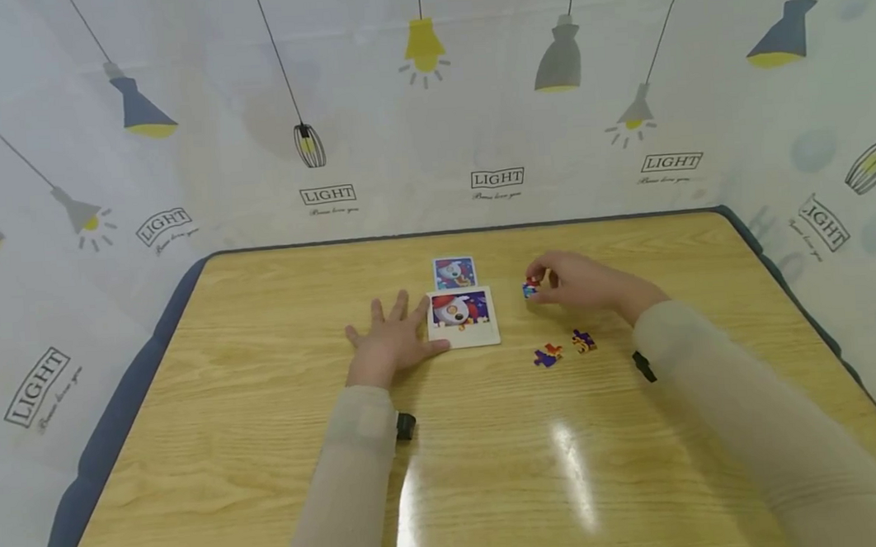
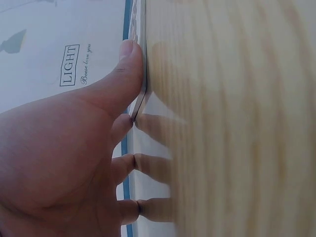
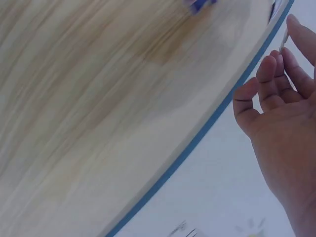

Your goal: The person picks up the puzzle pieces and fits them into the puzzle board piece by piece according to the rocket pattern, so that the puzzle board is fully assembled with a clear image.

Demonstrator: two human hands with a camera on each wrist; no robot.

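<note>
A square puzzle board (image 1: 465,339) with a pale frame lies mid-table, its upper part filled with a red, white and purple cartoon picture and its lower part bare. Spread fingers of my left hand (image 1: 391,344) lie flat on the table at the board's left side, the thumb across its lower left edge. To the board's right, my right hand (image 1: 578,281) pinches a colourful jigsaw piece (image 1: 531,287) between thumb and fingers. In the right wrist view only a thin edge of this piece (image 3: 283,41) shows.
Two loose jigsaw pieces, one purple and orange (image 1: 548,355) and one purple and yellow (image 1: 583,341), lie right of the board. A picture card (image 1: 454,273) sits just behind it. Lamp-printed white cloth (image 1: 401,127) surrounds the wooden table (image 1: 269,447).
</note>
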